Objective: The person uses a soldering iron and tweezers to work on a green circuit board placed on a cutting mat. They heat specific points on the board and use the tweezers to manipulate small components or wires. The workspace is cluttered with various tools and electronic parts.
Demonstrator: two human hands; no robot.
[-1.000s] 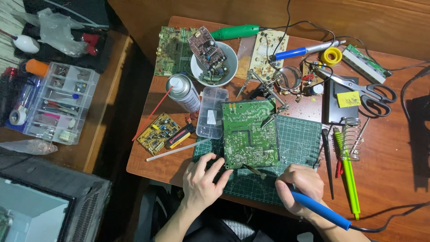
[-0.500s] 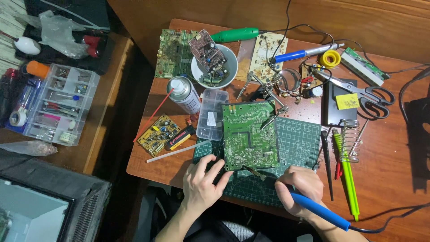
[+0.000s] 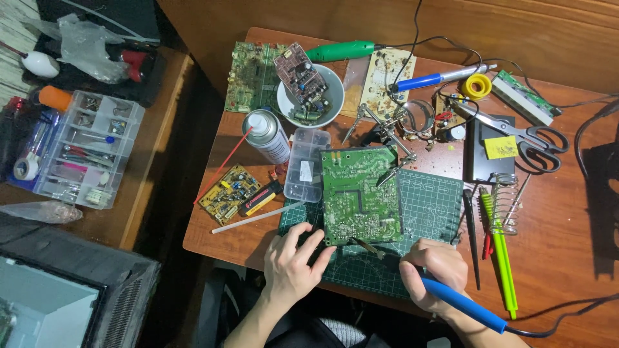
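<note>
The left hand (image 3: 290, 261) steadies the stiff, light, fragile board (image 3: 360, 195) by its edge; the right hand (image 3: 433, 270) grips the iron (image 3: 461, 304) closed.

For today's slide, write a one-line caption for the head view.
Right hand touches a blue soldering iron to a green circuit board; left hand steadies its corner.

- Your way left of the circuit board (image 3: 358, 196) is blocked by a clear plastic box (image 3: 305, 165) and spray can (image 3: 267, 136).
- Right: bare cutting mat (image 3: 433, 205), then screwdrivers (image 3: 498, 248).
</note>
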